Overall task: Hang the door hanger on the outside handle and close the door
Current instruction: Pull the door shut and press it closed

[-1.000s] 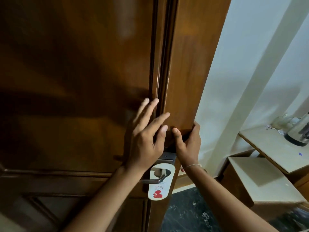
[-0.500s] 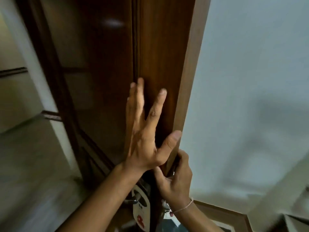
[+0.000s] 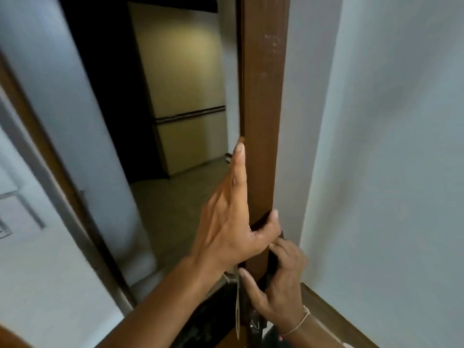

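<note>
- The door [image 3: 261,121] stands open and is seen edge-on, its narrow wooden edge running up the middle of the view, with the corridor [image 3: 180,197] showing through the gap on its left.
- The door hanger [image 3: 237,307] appears only as a thin pale sliver, edge-on, just left of the door's edge near the bottom. It seems to hang from the outside handle [image 3: 229,277], of which only a small metal part shows behind the left wrist. I judge the hanging step done.
- The left hand [image 3: 233,227] lies flat along the door's outer face, fingers [image 3: 239,156] stretched upward and unbent, thumb hooked round the edge. It presses rather than grips.
- The right hand [image 3: 278,285] is curled around the door's edge lower down, beside the lock area, thumb on the near side. What lies inside its grasp I cannot tell.
- Closing is what remains: the gap to the door frame [image 3: 57,187] at left is wide, so the door needs a full swing before it latches.
</note>
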